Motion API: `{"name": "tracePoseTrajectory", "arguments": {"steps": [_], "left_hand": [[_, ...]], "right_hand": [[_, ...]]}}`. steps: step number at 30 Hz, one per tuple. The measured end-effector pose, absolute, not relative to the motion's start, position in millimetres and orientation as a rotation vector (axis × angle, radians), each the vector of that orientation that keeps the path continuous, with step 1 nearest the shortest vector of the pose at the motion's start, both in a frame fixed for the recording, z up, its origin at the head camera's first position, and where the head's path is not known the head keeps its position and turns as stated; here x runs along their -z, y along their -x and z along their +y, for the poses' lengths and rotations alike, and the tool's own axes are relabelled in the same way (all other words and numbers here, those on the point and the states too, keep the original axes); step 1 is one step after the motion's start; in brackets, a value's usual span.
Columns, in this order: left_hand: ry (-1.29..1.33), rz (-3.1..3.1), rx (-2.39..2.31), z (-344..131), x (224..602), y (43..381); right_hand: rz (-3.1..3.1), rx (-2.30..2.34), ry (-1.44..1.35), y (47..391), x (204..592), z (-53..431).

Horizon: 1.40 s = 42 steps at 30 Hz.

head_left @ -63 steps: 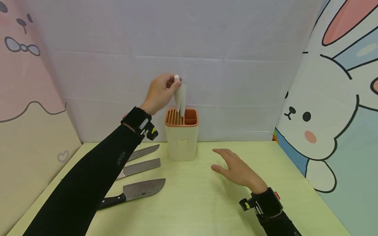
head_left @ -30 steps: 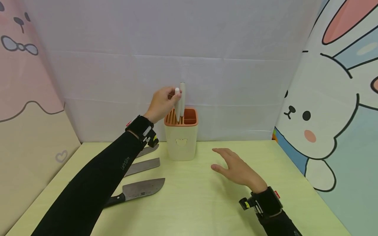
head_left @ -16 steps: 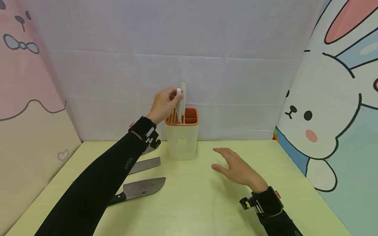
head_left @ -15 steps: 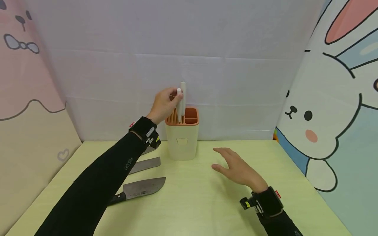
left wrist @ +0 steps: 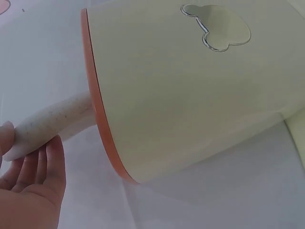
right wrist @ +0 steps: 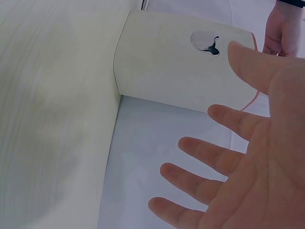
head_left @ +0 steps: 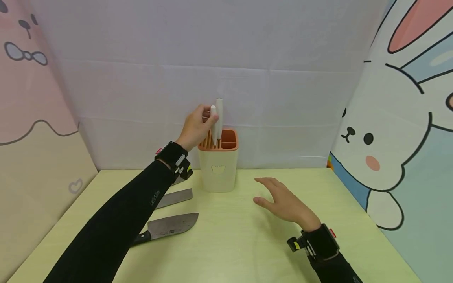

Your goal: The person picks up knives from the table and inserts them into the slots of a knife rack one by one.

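Note:
A cream knife block (head_left: 218,173) with an orange slotted top stands at the back of the table. In it, a white-handled knife (head_left: 214,124) is upright, its blade hidden below the slots. My left hand (head_left: 196,126) holds the end of that handle between thumb and fingers; in the left wrist view the handle (left wrist: 57,119) lies between thumb and curled fingertips. Right behind it rises a second cream handle (head_left: 220,118). Off to the right, my right hand (head_left: 286,203) hovers above the table, fingers spread and holding nothing.
A black-handled kitchen knife (head_left: 173,224), a square-ended blade (head_left: 175,197) and a mostly hidden blade (head_left: 178,181) lie on the table's left, partly under my left forearm. A white sheet (head_left: 283,98) hangs behind the block.
The knife in my left hand has sunk lower into the block since two seconds ago, then stayed there. My left fingers have shifted slightly on the handle. The right hand stays put.

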State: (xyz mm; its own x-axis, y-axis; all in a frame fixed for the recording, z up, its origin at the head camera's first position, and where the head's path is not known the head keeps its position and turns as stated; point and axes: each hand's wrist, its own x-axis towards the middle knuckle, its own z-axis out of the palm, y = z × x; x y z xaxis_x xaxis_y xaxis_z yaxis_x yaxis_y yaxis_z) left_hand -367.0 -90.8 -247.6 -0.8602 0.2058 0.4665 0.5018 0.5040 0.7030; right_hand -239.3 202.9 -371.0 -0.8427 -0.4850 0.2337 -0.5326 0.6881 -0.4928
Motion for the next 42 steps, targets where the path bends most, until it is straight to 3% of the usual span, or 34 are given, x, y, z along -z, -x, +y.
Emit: {"name": "tracePoseTrajectory", "arguments": {"steps": [18,29,42], "left_hand": [[0.642,-2.454,1.183,-122.2,259.8,353.7],[0.756,-2.475,0.960,-171.8,278.6,307.4],[0.717,-2.515,0.666,-257.8,343.9,256.1]], "right_hand": [[-2.808,-0.862,-0.851,239.5,368.6,201.9],[-2.772,-0.855,-0.868,239.2,373.3,199.4],[-2.626,-0.768,-0.902,236.0,394.3,187.9]]}}
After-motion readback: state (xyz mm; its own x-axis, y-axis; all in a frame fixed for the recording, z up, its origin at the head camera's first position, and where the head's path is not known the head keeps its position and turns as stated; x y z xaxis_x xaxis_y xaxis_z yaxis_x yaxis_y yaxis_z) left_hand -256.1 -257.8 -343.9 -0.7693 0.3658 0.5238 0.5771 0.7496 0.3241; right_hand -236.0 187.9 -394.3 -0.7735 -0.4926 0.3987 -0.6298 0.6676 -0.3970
